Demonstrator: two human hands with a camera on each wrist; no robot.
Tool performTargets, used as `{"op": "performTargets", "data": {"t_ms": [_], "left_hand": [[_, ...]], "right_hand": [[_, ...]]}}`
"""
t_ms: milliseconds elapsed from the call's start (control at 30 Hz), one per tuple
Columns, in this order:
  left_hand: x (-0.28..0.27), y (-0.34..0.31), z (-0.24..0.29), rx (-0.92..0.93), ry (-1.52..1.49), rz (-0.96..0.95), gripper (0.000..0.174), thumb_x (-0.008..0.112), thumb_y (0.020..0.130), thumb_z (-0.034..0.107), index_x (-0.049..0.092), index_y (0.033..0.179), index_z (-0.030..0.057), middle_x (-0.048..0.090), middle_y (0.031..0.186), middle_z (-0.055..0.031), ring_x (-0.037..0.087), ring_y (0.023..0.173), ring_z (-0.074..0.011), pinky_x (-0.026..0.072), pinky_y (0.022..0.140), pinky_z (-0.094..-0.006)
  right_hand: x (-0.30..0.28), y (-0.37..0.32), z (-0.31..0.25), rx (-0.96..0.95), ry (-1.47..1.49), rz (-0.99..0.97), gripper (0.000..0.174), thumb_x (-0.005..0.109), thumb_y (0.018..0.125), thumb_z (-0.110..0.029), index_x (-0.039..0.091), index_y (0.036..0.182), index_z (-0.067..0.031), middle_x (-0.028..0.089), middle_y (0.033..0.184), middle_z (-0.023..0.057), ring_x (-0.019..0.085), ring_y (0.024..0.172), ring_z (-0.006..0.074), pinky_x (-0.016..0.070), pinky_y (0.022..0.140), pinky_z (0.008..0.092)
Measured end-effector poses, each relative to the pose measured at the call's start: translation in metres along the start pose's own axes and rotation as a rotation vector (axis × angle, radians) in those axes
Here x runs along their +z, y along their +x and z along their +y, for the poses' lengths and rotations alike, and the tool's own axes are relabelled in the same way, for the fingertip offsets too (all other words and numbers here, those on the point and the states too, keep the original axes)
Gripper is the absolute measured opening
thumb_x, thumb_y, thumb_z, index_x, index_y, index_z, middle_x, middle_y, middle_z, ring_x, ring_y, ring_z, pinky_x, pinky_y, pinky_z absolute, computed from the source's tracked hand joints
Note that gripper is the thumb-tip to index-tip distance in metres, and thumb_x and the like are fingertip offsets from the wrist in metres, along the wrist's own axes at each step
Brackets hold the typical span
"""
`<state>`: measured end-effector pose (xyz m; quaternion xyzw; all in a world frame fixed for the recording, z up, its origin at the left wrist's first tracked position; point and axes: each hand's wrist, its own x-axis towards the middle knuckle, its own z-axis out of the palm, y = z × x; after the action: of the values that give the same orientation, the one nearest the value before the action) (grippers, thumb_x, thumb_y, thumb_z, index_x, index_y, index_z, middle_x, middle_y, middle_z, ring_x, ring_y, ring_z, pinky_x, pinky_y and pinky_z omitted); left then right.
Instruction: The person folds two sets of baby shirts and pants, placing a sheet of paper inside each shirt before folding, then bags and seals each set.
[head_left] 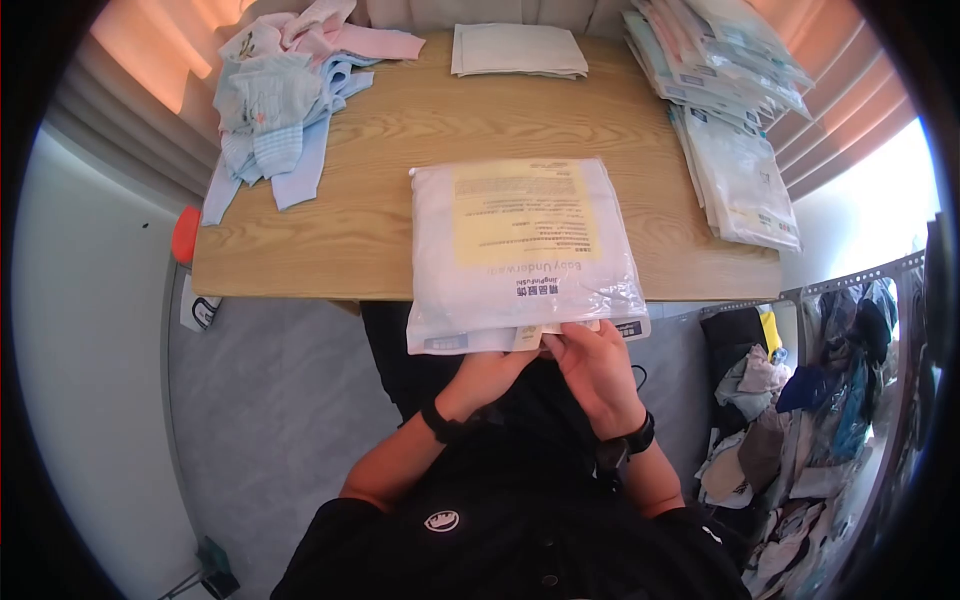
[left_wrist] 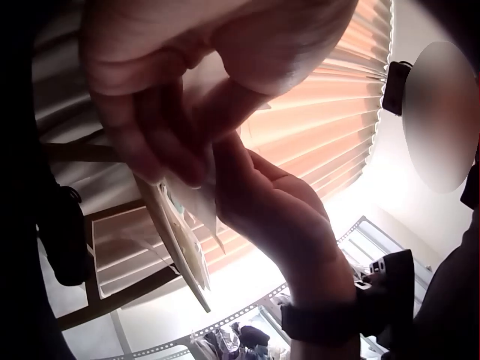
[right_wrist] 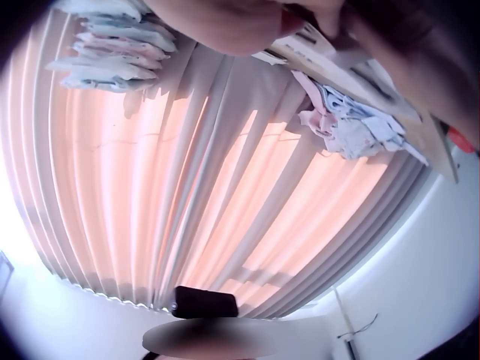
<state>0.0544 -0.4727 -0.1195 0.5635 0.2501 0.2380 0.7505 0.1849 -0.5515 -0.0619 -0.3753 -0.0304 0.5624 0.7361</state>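
A clear plastic clothing bag (head_left: pixel 505 215) lies over the table's front edge, its near end jutting out toward the person. Through the plastic shows white folded cloth with a yellow printed panel; upside-down lettering reads "Baby Underwear". At the bag's near edge, the left hand (head_left: pixel 490 382) pinches the plastic beside a small cream label (head_left: pixel 528 337). Close by, the right hand (head_left: pixel 598 375) grips the same edge with bent fingers, thumb near the label. The left wrist view shows both hands meeting, the left hand's fingers (left_wrist: pixel 169 135) curled; their tips are partly hidden.
On the wooden table (head_left: pixel 350 240), pink and blue baby clothes (head_left: pixel 270 110) are heaped at back left. White folded sheets (head_left: pixel 518 50) lie at the back. Bagged garments (head_left: pixel 735 170) are stacked at right. Below right stands a metal rack (head_left: pixel 850 350) full of clothing.
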Motion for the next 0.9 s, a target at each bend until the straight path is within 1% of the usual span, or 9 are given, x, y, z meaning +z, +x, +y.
{"op": "performTargets", "data": {"t_ms": [133,200,233,333,500,733,767,867,900], "left_hand": [[0.019,-0.009,0.018,0.071,-0.16,0.02,0.032,0.058,0.095,0.003,0.055,0.126,0.0001,0.059,0.123,-0.0121,0.059,0.111,-0.0219,0.0562,0.083,-0.0321],[0.015,-0.014,0.018,0.041,0.168,-0.022,0.039,0.063,0.093,0.008,0.054,0.13,0.0018,0.057,0.129,-0.0125,0.058,0.115,-0.0242,0.0512,0.092,-0.036],[0.015,-0.017,0.011,0.056,0.28,-0.03,0.041,0.064,0.092,0.01,0.054,0.13,0.0022,0.057,0.13,-0.0124,0.058,0.116,-0.0248,0.0495,0.095,-0.0367],[0.014,-0.018,-0.002,0.118,0.322,0.004,0.047,0.068,0.09,0.014,0.053,0.132,0.0034,0.056,0.132,-0.0117,0.055,0.12,-0.0249,0.0427,0.102,-0.0369],[0.014,-0.02,-0.001,0.189,0.183,-0.008,0.04,0.063,0.093,0.013,0.055,0.13,0.001,0.06,0.127,-0.0118,0.058,0.116,-0.0217,0.0453,0.1,-0.0343],[0.021,-0.016,0.015,0.009,-0.147,0.065,0.025,0.05,0.101,0.014,0.06,0.117,-0.0024,0.069,0.101,-0.0128,0.067,0.091,-0.0208,0.0541,0.084,-0.0326],[0.021,-0.016,0.02,0.025,-0.115,0.058,0.025,0.049,0.102,0.014,0.061,0.116,-0.0025,0.069,0.101,-0.013,0.067,0.09,-0.0207,0.0543,0.084,-0.0326],[0.021,-0.017,0.032,0.072,-0.055,0.037,0.022,0.049,0.102,0.013,0.061,0.113,-0.0019,0.067,0.098,-0.0105,0.065,0.088,-0.0181,0.0536,0.082,-0.0311],[0.022,-0.017,0.036,0.092,-0.048,0.038,0.021,0.049,0.102,0.012,0.061,0.112,-0.0017,0.067,0.097,-0.0097,0.064,0.087,-0.0172,0.0531,0.081,-0.0303]], "right_hand": [[-0.001,-0.004,-0.001,-0.222,-0.726,0.035,0.034,0.055,0.095,-0.004,0.045,0.125,0.0074,0.069,0.093,0.0153,0.069,0.077,0.0181,0.056,0.061,0.0288],[0.002,-0.006,-0.006,-0.248,-1.054,0.076,0.036,0.06,0.094,-0.007,0.044,0.123,0.0084,0.069,0.078,0.0135,0.068,0.065,0.0159,0.0535,0.053,0.027],[0.0,-0.004,-0.007,-0.309,-1.118,0.079,0.043,0.066,0.091,-0.012,0.042,0.122,0.0082,0.069,0.072,0.0197,0.071,0.066,0.0301,0.0545,0.058,0.0382],[0.005,-0.006,-0.013,-0.498,-1.344,0.174,0.046,0.068,0.089,-0.013,0.043,0.122,0.0067,0.069,0.077,0.0227,0.069,0.068,0.0363,0.0546,0.058,0.0405],[-0.006,-0.005,-0.02,-0.568,-1.493,0.121,0.036,0.068,0.088,-0.017,0.053,0.113,0.0035,0.067,0.074,0.0186,0.066,0.063,0.0376,0.0521,0.056,0.0433],[0.006,-0.024,-0.035,-0.754,-1.658,0.208,0.025,0.068,0.087,-0.017,0.065,0.109,-0.0044,0.056,0.089,0.0121,0.062,0.068,0.0318,0.0493,0.058,0.0387],[0.007,-0.026,-0.033,-0.724,-1.59,0.222,0.023,0.07,0.084,-0.013,0.068,0.105,-0.0033,0.058,0.092,0.0105,0.061,0.079,0.0305,0.0495,0.068,0.0388],[0.011,-0.027,-0.034,-1.106,-1.768,0.23,0.021,0.072,0.08,-0.01,0.071,0.101,-0.0042,0.061,0.099,0.0086,0.059,0.093,0.0309,0.0468,0.083,0.041],[0.011,-0.029,-0.031,-1.056,-1.687,0.253,0.022,0.073,0.077,-0.009,0.072,0.099,-0.0061,0.062,0.106,0.0069,0.054,0.105,0.0306,0.0407,0.094,0.0441]]}}
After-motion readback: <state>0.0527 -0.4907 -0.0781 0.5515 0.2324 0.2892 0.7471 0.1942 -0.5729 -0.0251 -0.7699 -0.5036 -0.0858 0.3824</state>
